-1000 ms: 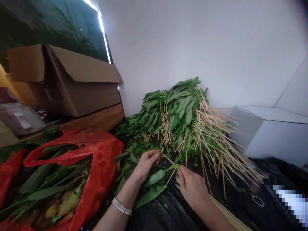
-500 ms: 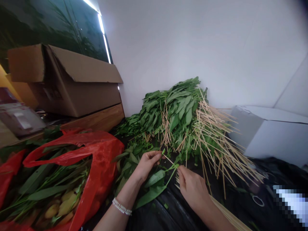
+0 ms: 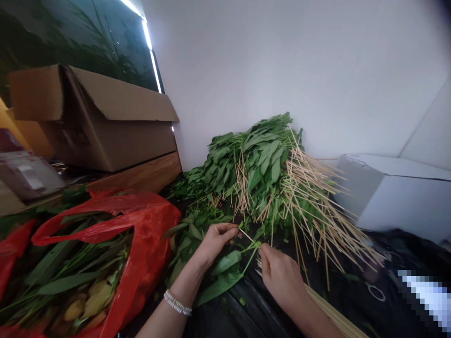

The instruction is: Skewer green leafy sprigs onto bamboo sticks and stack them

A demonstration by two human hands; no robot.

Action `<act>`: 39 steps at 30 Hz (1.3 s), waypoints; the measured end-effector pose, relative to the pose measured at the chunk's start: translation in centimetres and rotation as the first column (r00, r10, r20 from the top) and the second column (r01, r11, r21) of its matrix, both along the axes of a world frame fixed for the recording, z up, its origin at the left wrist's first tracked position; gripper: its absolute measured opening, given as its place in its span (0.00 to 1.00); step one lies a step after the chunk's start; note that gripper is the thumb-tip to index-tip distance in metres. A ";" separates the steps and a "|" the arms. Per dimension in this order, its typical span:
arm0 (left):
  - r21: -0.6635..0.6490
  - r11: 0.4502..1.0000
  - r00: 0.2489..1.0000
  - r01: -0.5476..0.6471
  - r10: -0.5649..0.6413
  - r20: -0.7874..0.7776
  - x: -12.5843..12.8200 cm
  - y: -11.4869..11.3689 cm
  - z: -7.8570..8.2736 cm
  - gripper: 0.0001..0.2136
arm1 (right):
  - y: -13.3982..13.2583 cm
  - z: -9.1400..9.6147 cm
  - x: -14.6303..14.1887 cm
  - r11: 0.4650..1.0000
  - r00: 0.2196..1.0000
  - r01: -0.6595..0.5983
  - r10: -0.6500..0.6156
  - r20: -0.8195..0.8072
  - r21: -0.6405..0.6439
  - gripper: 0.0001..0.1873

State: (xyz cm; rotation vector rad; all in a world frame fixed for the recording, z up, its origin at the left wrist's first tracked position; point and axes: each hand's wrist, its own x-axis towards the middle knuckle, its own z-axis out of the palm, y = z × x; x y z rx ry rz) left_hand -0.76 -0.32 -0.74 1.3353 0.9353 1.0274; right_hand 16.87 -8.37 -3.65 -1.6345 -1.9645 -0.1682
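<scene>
My left hand point(image 3: 214, 240) pinches the tip of a thin bamboo skewer point(image 3: 247, 235) together with a green stem. My right hand point(image 3: 279, 276) is closed on the skewer's other end, where a leafy green sprig point(image 3: 225, 268) hangs from it. Both hands work low over black plastic sheeting point(image 3: 232, 314). Just behind them lies a big heap of skewered greens point(image 3: 262, 169), their bamboo sticks fanning out to the right.
A red plastic bag point(image 3: 148, 234) full of loose leaves and stems sits at the left. An open cardboard box point(image 3: 105, 126) rests on a wooden ledge behind it. A white box point(image 3: 398, 197) stands at the right against the white wall.
Hardly any motion; my left fingers have shifted slightly on the skewer tip, and the view has drifted a little.
</scene>
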 end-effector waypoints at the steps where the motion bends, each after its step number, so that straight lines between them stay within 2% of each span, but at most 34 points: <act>1: -0.010 1.000 1.000 0.005 -0.005 0.000 0.0 0.0 0.0 0.16 | 0.0 0.0 0.0 1.000 1.000 0.002 -0.002 0.000 -0.008 0.11; 9: -0.124 0.992 0.995 0.000 0.011 0.095 0.0 0.0 -0.2 0.17 | -0.1 0.2 -0.2 1.000 1.000 -0.013 0.012 -0.017 -0.026 0.11; 16: -0.149 0.988 0.992 0.025 -0.006 0.126 -0.3 0.0 -0.1 0.14 | -0.1 0.2 -0.1 0.998 0.999 -0.020 0.018 -0.037 -0.060 0.11; 18: -0.137 0.990 0.994 0.044 -0.029 0.110 -0.2 -0.1 -0.2 0.13 | -0.1 0.2 -0.1 0.998 0.999 -0.025 0.023 -0.037 -0.063 0.11; 23: -0.119 0.971 0.978 0.208 -0.208 0.014 0.6 -0.6 -0.6 0.12 | -0.3 0.3 -0.4 0.996 0.996 -0.063 0.058 -0.068 -0.063 0.11; 30: -0.080 0.982 0.985 0.173 -0.174 -0.003 0.9 -0.9 -0.6 0.15 | -0.3 0.1 -0.7 0.995 0.994 -0.088 0.084 -0.077 -0.048 0.11; 35: -0.004 0.985 0.983 0.173 -0.173 -0.068 1.0 -0.7 -0.9 0.15 | -0.3 0.2 -0.7 0.995 0.993 -0.088 0.085 -0.077 -0.037 0.12; 39: 0.050 0.984 0.986 0.169 -0.168 -0.022 0.6 -0.5 -0.4 0.22 | -0.6 1.0 -0.8 0.986 0.981 -0.164 0.160 -0.108 -0.023 0.12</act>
